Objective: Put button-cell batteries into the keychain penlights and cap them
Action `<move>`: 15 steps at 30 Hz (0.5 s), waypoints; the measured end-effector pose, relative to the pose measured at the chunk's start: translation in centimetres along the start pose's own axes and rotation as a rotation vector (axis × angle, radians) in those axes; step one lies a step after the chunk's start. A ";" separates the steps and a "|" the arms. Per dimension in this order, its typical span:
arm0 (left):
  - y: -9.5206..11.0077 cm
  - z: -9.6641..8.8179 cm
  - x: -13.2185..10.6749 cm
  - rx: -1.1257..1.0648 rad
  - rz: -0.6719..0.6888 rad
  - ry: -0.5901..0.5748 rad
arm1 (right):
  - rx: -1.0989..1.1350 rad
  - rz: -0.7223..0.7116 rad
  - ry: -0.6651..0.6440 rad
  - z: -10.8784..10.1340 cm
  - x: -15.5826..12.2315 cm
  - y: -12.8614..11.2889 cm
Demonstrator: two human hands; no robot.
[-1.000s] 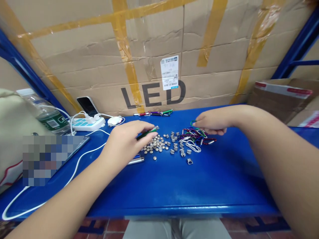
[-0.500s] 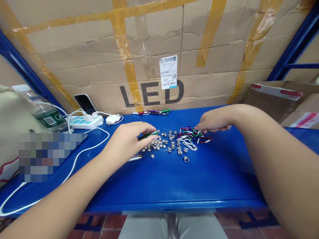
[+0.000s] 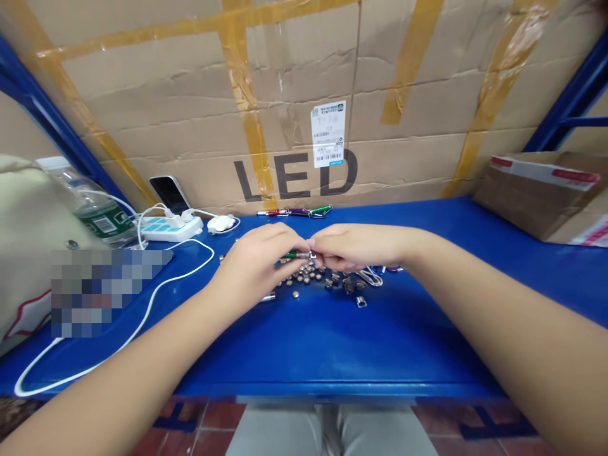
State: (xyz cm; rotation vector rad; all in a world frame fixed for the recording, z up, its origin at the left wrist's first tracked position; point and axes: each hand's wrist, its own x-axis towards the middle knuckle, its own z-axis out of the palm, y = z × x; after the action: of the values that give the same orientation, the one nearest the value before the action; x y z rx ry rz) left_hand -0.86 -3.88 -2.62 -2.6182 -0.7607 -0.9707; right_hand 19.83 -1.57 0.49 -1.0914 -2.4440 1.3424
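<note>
Left hand (image 3: 254, 266) curls closed around a green penlight (image 3: 297, 255), its long axis level, silver end pinched by right hand (image 3: 356, 247).

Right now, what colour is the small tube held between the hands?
The tube is green with a silver end; the head view shows it best.

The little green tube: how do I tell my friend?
On the blue table, under the box printed LED, left hand and right hand meet. Between them is a small green metal tube. Other tubes lie in a back row; only this is held.
</note>
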 end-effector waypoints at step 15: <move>-0.4 0.1 0.0 -0.012 -0.125 0.103 | 0.077 -0.146 0.154 0.6 1.1 1.0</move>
State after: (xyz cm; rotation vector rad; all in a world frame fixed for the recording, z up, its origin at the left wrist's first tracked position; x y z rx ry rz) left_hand -1.06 -3.51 -2.66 -2.5332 -0.9036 -1.1385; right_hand 19.30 -0.93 -0.87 -0.9405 -2.2925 1.2482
